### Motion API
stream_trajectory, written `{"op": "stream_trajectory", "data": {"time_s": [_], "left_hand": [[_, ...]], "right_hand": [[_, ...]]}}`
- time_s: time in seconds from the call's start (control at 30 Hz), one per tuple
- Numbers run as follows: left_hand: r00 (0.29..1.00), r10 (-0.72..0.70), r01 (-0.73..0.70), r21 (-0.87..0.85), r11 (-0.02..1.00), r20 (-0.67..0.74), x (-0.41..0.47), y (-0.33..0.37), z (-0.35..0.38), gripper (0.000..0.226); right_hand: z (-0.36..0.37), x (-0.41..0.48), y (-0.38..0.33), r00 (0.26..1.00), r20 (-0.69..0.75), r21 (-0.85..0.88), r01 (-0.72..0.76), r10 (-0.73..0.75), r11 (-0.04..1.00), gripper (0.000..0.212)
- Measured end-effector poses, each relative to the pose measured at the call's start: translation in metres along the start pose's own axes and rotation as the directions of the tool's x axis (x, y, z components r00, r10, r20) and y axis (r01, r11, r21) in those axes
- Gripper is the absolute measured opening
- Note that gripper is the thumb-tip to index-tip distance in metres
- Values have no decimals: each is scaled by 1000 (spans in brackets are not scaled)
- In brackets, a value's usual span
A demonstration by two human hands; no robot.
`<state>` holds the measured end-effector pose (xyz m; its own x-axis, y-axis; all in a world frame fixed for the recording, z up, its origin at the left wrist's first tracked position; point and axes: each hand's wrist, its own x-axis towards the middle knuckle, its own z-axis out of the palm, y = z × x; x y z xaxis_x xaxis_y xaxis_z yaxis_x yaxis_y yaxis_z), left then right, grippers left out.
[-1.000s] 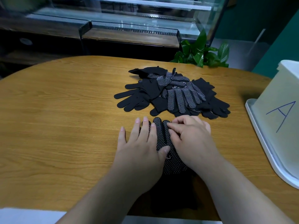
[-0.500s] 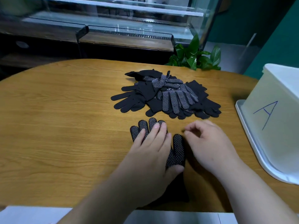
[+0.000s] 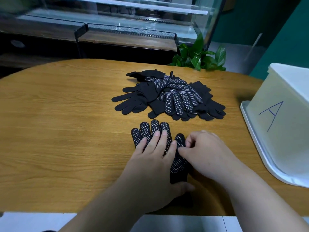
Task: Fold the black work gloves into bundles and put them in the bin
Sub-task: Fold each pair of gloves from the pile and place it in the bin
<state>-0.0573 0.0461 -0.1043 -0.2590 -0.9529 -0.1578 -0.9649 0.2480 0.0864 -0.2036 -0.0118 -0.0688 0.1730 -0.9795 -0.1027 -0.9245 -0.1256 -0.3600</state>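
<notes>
A black glove with white dots (image 3: 179, 162) lies flat, palm up, near the table's front edge, fingers pointing away from me. My left hand (image 3: 153, 166) presses flat on its palm with straight fingers. My right hand (image 3: 207, 153) is beside it on the right, its fingertips pinching the glove's thumb. A pile of several black gloves (image 3: 168, 97) lies further back on the table. The white bin (image 3: 287, 114) marked with a blue "A" stands at the right edge.
The round wooden table (image 3: 58, 131) carries the gloves and the bin. A green plant (image 3: 199, 56) stands behind the far edge. Behind it are a glass display case (image 3: 125, 19) and dark shelving.
My right hand has come off the glove's fingers, moved right, then returned to pinch the glove's thumb. My left hand slid down onto the palm, uncovering the fingers.
</notes>
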Motion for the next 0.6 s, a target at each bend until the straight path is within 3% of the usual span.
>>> {"op": "stream_trajectory", "data": {"time_s": [0.17,0.33,0.5,0.6], "left_hand": [[998,11,-10,9,1000,-55,-4,-1,4,111],[990,-69,55,-114,992,-125,-6,-11,0,89],[987,-121,114,-72,991,-108,-3,-13,7,89],[986,-132,125,-67,990,-106,-3,-12,9,90]], "right_hand": [[-1,-4,2,997,-82,191,25,-9,981,20],[3,-12,5,990,-138,283,80,-41,956,22],[4,-20,4,985,-133,269,139,-106,953,20],[6,-23,4,972,-141,170,209,-187,963,16]]}}
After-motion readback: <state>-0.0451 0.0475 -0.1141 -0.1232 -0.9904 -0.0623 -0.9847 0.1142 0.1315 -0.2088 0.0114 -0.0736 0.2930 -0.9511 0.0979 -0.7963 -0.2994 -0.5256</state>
